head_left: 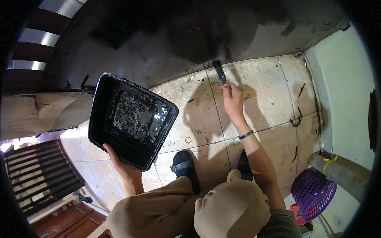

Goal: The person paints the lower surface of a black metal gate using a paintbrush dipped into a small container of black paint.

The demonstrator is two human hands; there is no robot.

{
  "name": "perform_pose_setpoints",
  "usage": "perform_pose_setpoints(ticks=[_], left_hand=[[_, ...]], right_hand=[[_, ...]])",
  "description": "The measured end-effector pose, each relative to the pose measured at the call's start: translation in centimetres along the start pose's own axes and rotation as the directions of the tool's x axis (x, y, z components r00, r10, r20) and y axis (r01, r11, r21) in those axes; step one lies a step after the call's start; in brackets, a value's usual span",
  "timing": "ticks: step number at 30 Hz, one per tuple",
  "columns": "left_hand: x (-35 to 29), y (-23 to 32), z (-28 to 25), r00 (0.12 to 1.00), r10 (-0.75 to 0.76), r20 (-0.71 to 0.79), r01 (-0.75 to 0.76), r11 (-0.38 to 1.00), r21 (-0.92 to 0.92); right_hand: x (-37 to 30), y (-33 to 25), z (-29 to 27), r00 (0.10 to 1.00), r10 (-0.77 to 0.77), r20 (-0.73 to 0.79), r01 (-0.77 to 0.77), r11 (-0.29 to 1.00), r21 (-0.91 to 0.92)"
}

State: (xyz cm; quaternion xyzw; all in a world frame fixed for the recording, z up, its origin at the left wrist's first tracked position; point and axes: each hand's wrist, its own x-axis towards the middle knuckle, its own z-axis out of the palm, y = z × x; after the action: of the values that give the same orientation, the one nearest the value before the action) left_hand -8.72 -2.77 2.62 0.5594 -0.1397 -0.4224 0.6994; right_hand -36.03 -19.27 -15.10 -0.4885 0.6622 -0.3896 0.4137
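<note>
My left hand [122,167] grips the lower edge of a black plastic tub [104,119], fingers hidden beneath it. The tub tilts toward me, and shiny black paint [133,116] coats its bottom. A paintbrush [219,72] with black-coated bristles is in my right hand [233,100], its handle pinched between thumb and fingers. The bristles point away from me, close to the bottom edge of a dark wall or panel [178,49]. Uneven patches of deeper black cover that surface, with greyer areas lower down; whether the bristles touch it I cannot tell.
Stained floor tiles [254,99] hold dark scraps. A pale wall [341,83] bounds the right side, with a purple basket [313,194] and a grey pipe [341,170] below. Brown cardboard [59,109] and a black slatted rack [39,170] stand left. My sandalled foot [183,166] is near the tub.
</note>
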Motion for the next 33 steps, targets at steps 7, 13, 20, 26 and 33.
perform_pose_setpoints(ticks=[7, 13, 20, 26, 33], left_hand=[[0.3, -0.3, -0.6, 1.000, -0.010, -0.025, 0.011, 1.000, 0.004], [0.6, 0.0, -0.4, 1.000, -0.001, -0.013, 0.001, 1.000, -0.006], [0.8, -0.1, -1.2, 1.000, -0.004, -0.002, 0.004, 1.000, -0.004], [0.5, -0.3, -1.0, 0.999, 0.007, 0.032, -0.007, 1.000, -0.017], [0.1, -0.7, -0.3, 1.000, -0.018, 0.015, 0.018, 0.999, 0.026]], right_hand=[[1.6, -4.2, 1.3, 0.994, -0.109, -0.025, 0.111, 0.986, 0.126], [-0.9, -2.1, 1.8, 0.992, 0.105, 0.070, -0.118, 0.966, 0.231], [-0.4, -5.6, 0.8, 0.989, -0.147, -0.008, 0.144, 0.958, 0.249], [1.5, 5.2, -1.5, 0.965, 0.236, -0.110, -0.195, 0.935, 0.296], [6.8, 5.0, -2.8, 0.971, 0.164, -0.174, -0.118, 0.962, 0.248]])
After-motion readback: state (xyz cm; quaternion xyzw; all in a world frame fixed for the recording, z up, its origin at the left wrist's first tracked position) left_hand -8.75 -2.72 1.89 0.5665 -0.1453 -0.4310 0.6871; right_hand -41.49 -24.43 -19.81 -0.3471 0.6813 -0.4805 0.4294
